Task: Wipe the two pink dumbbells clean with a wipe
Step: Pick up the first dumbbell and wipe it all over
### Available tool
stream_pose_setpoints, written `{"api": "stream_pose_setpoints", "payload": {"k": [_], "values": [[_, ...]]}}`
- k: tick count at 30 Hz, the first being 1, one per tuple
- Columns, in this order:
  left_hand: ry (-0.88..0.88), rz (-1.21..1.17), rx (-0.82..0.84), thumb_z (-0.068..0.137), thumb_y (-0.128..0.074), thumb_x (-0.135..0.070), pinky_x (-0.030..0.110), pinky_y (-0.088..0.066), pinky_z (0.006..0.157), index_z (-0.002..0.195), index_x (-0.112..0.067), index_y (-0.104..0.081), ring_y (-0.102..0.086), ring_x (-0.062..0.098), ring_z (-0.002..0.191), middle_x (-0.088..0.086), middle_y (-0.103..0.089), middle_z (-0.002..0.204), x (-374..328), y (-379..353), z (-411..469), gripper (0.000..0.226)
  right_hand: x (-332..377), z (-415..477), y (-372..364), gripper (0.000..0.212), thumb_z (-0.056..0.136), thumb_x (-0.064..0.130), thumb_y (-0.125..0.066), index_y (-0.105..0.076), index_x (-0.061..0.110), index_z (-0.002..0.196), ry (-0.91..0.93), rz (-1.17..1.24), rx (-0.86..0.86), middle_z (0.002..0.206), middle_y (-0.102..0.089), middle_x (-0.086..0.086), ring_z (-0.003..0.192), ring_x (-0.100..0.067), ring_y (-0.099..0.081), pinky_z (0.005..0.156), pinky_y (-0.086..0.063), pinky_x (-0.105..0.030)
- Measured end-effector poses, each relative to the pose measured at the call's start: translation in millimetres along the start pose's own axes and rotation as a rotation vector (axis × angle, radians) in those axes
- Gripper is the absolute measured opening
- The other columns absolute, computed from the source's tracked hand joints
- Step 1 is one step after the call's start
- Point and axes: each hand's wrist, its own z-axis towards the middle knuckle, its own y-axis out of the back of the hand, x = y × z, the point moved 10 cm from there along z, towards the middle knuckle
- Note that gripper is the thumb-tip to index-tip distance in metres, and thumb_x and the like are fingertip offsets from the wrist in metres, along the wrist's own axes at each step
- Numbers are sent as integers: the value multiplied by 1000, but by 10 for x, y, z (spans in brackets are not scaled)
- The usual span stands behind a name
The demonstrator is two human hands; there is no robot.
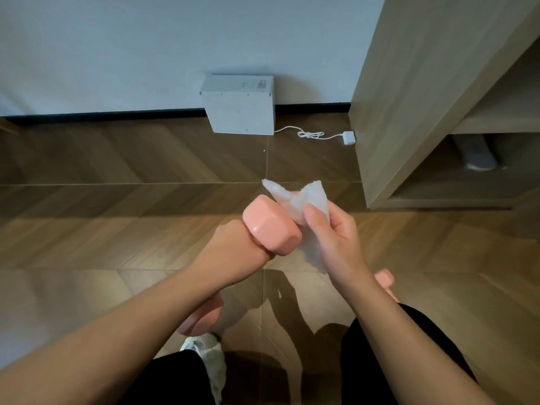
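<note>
My left hand [233, 249] grips a pink dumbbell [271, 226] by its handle and holds it upright above the floor. One head of it sticks up beyond my fist, and the other shows below my wrist. My right hand [330, 235] pinches a crumpled white wipe [295, 197] against the right side of the upper head. The second pink dumbbell [385, 279] is on the floor, mostly hidden behind my right forearm.
A white box [239, 106] stands against the wall, with a white cable and charger [349, 137] beside it. A wooden cabinet [409, 97] rises at the right, with a grey shoe [479, 157] under its shelf. My own white shoe [207, 355] is below my left arm.
</note>
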Motion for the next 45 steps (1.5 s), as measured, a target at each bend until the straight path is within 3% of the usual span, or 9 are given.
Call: {"api": "stream_pose_setpoints", "payload": {"k": [8,12,17,23,29,35,37,41,45], "values": [[-36,169,3,88,-59,-30,13,-35,42,79,-23,-60,-58,4,53,-8,-59,64,-91,5,6,11,-223,-72,-173,26,105,31,-30,-56,31,108,-192,-86,149,91,-67,25,91,9,-62,72,-47,-7],[-44,269,28,85,-56,-27,15,-34,47,76,-25,-57,-54,9,56,-6,-59,68,-73,-76,29,9,-226,-56,-242,31,106,29,-25,-54,29,95,-181,-146,179,76,-63,31,80,13,-60,66,-45,-5],[-2,224,77,83,-58,-29,30,-55,65,94,-18,-64,-62,17,73,1,-66,82,10,-116,77,16,-292,-169,-300,33,92,39,-26,-52,31,111,-164,-14,210,90,-64,34,94,14,-58,77,-44,-5],[-61,284,80,80,-53,-24,17,-31,46,64,-27,-46,-50,9,50,-8,-52,58,-58,-195,17,17,-366,-61,-246,34,99,41,-33,-59,21,89,-264,-72,179,67,-63,24,72,8,-61,59,-45,-8],[122,57,154,79,-60,-21,21,-42,38,83,-14,-63,-52,11,35,2,-60,57,149,-201,67,8,-366,-174,-324,30,95,35,-26,-52,35,110,-196,-1,243,94,-63,38,98,16,-56,79,-43,-3],[80,-21,100,77,-64,-21,11,-31,35,72,-19,-59,-52,6,39,-6,-56,55,56,-140,9,8,-405,-43,-221,41,86,41,-30,-53,6,84,-250,-50,139,81,-58,3,86,-14,-55,73,-46,-19],[108,-106,123,77,-64,-18,13,-32,34,72,-17,-59,-48,7,34,-5,-55,50,66,-192,-7,8,-359,-37,-230,40,93,36,-29,-53,8,80,-221,-55,135,76,-59,6,82,-10,-57,69,-47,-18],[201,-225,235,78,-68,-17,18,-36,36,75,-12,-57,-43,11,29,-6,-50,38,137,-279,-49,12,-378,-87,-137,39,102,30,-27,-63,16,112,-272,141,56,107,-68,-8,106,-16,-63,86,-52,-29],[178,-297,238,83,-70,-17,28,-42,45,90,-10,-63,-51,18,47,6,-60,66,77,-278,-29,13,-559,-80,50,41,102,41,-32,-62,21,121,-417,503,-154,113,-71,-6,105,-20,-68,82,-55,-30]]}}
